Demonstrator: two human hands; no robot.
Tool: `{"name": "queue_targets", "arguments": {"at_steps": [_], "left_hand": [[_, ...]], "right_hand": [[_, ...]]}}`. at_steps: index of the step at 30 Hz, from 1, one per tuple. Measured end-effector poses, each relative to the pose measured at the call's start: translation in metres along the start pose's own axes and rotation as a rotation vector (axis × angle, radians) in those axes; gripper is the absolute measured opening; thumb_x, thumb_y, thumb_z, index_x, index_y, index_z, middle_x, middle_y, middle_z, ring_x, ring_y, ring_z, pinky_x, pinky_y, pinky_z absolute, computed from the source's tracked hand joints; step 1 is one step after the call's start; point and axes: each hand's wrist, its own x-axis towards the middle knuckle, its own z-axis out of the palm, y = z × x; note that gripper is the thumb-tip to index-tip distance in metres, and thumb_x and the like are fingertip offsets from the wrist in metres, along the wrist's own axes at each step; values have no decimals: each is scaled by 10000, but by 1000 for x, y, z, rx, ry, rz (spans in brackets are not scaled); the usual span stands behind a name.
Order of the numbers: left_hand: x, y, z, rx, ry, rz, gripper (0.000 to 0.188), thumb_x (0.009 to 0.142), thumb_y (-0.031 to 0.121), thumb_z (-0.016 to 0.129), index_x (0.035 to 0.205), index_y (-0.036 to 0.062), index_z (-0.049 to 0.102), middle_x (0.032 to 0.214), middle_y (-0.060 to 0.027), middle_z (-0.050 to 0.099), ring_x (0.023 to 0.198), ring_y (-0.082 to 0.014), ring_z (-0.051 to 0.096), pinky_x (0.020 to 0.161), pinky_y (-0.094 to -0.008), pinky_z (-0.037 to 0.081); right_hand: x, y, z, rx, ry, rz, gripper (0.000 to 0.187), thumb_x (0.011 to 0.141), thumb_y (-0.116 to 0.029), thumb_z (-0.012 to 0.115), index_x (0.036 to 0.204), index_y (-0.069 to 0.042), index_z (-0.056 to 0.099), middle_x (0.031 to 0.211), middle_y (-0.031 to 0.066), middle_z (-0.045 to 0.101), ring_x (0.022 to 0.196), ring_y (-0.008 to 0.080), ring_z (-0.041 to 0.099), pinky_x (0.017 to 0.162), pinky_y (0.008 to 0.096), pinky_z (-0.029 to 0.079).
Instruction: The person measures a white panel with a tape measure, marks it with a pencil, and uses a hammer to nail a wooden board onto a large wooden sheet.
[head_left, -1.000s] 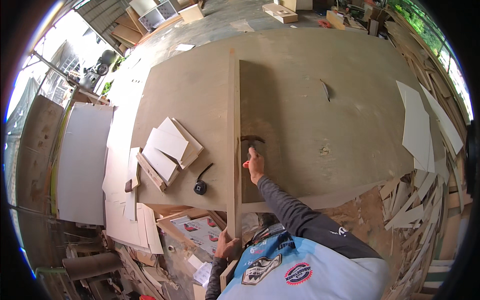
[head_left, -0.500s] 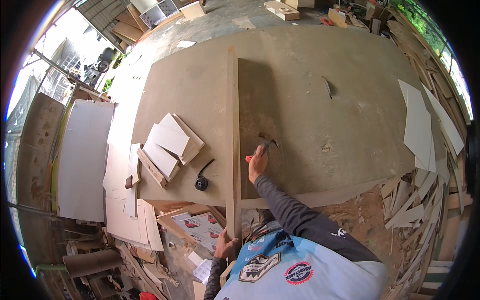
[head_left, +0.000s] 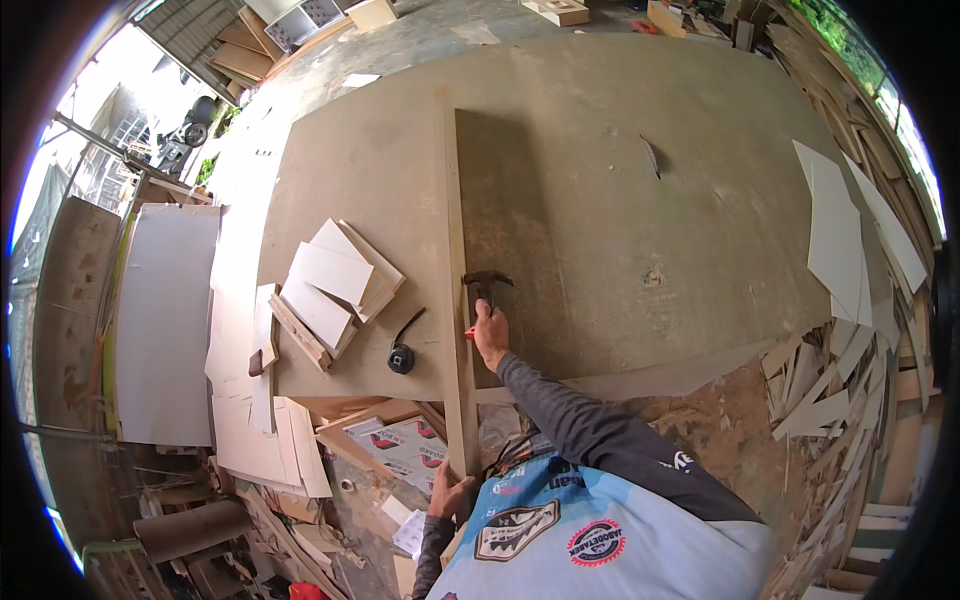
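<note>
A long, narrow wooden board (head_left: 455,240) stands on edge across the large brown worktable and juts past its near edge. My left hand (head_left: 451,490) is closed around the board's near end. In my right hand (head_left: 491,336) is a claw hammer (head_left: 489,278), its dark head touching or very close to the board's right side; which of the two I cannot tell. Part of its handle shows red below the fist. Left of the board lie a black tape measure (head_left: 400,358) with a short length of tape out and a small stack of white panels (head_left: 328,275).
The worktable (head_left: 610,260) fills the middle; a thin curved sliver (head_left: 651,157) lies on its right half. White sheets (head_left: 838,245) and heaped wood offcuts (head_left: 835,400) border the right. A large white panel (head_left: 168,325) leans at left. Scraps and a printed board (head_left: 400,448) lie below the near edge.
My right hand has swung the hammer leftward, up to the board. The board's far end appears shifted slightly left, while my left hand keeps its hold. The whole view has shifted a little too.
</note>
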Motion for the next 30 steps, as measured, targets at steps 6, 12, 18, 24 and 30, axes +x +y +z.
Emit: {"name": "queue_targets", "arguments": {"at_steps": [6, 12, 18, 24, 30], "left_hand": [[-16, -16, -5, 60, 72, 7, 700, 717, -26, 659, 1402, -45, 515, 1287, -134, 656, 1172, -197, 597, 1064, -342, 435], [-40, 1, -6, -59, 105, -72, 633, 711, 36, 669, 1328, -60, 560, 1211, -137, 685, 1112, -195, 621, 1002, -349, 476], [-97, -25, -8, -3, 85, -123, 642, 747, 38, 716, 1360, -56, 551, 1254, -148, 659, 1152, -215, 603, 1024, -338, 461], [-128, -64, -15, -6, 34, -40, 660, 788, 85, 763, 1392, -46, 531, 1395, -175, 571, 1290, -248, 521, 1103, -353, 396], [-135, -79, -31, -51, 9, -94, 665, 778, 76, 756, 1389, -58, 533, 1441, -184, 536, 1342, -260, 486, 1133, -374, 364]], "right_hand": [[-48, -56, -5, 394, -70, 206, 556, 1012, -488, 487, 886, 46, 579, 727, 108, 605, 602, 182, 586, 550, 360, 449], [-20, -41, -21, 373, -175, 172, 476, 995, -492, 560, 904, -34, 654, 671, 63, 619, 478, 157, 579, 487, 302, 487], [52, -86, -31, 615, 195, 142, 526, 1032, -485, 519, 951, 33, 564, 785, 90, 570, 615, 166, 576, 605, 344, 512], [74, -122, 9, 736, 311, -62, 576, 1002, -516, 555, 967, 52, 647, 869, 55, 596, 662, 140, 529, 609, 312, 481], [113, -118, 15, 340, -136, 67, 524, 959, -541, 579, 880, -30, 658, 784, 74, 657, 578, 192, 625, 585, 322, 476]]}}
